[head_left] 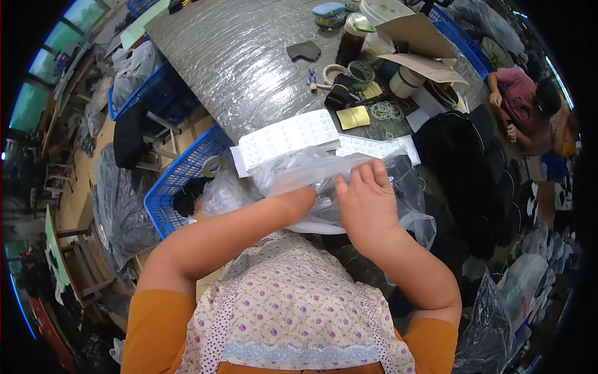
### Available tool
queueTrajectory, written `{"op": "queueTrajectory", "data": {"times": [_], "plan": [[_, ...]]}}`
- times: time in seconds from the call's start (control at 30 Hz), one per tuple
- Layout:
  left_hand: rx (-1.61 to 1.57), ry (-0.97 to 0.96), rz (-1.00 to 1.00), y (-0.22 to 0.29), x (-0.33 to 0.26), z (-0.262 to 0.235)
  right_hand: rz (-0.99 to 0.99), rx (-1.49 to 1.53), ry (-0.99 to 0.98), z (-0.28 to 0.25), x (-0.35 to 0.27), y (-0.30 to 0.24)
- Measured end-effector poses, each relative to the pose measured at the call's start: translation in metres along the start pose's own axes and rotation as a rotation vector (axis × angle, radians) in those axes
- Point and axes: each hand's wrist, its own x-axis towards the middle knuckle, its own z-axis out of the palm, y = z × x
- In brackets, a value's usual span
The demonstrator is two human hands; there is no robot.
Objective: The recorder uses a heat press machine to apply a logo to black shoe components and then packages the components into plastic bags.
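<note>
Seemingly bag-opening: right hand (370,209) grips plastic bag (311,171); left hand (303,201) obscured, grip I cannot tell; next likely needs steadiness.

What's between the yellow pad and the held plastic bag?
White printed sheets lie between the yellow pad and the plastic bag, as the head view shows.

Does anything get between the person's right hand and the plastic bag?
Nothing visible does: the right hand's fingers lie directly on the plastic bag. The left hand is mostly hidden.
</note>
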Motion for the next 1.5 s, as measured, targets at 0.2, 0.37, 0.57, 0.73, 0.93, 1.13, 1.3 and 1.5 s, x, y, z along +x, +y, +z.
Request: {"op": "queueTrajectory", "data": {"times": [0.2, 0.37, 0.57, 0.73, 0.93, 1.13, 1.3, 1.5], "plan": [[-0.181, -0.056, -0.022, 0.014, -0.011, -0.006, -0.018, 0.028, 0.005, -0.005, -0.004, 0.005], [-0.173, 0.007, -0.044, 0.022, -0.017, -0.007, -0.019, 0.049, 0.018, -0.005, -0.004, 0.005], [-0.135, 0.162, 0.030, 0.019, -0.011, -0.014, -0.010, 0.055, 0.012, -0.005, -0.009, 0.007], [-0.013, 0.258, 0.110, -0.004, 0.008, -0.043, -0.012, 0.068, -0.172, -0.016, -0.009, 0.006], [-0.027, 0.321, 0.073, -0.008, 0.027, -0.040, -0.057, -0.001, 0.014, -0.029, -0.018, 0.008], [-0.236, 0.184, -0.047, 0.007, 0.021, -0.052, -0.097, -0.008, -0.051, -0.040, -0.023, 0.004], [-0.265, 0.290, 0.037, -0.003, 0.014, -0.025, -0.101, 0.001, -0.160, -0.046, -0.025, -0.003], [0.122, -0.335, 0.227, 0.000, -0.039, -0.057, -0.098, 0.119, -0.108, -0.048, -0.034, 0.000]]}}
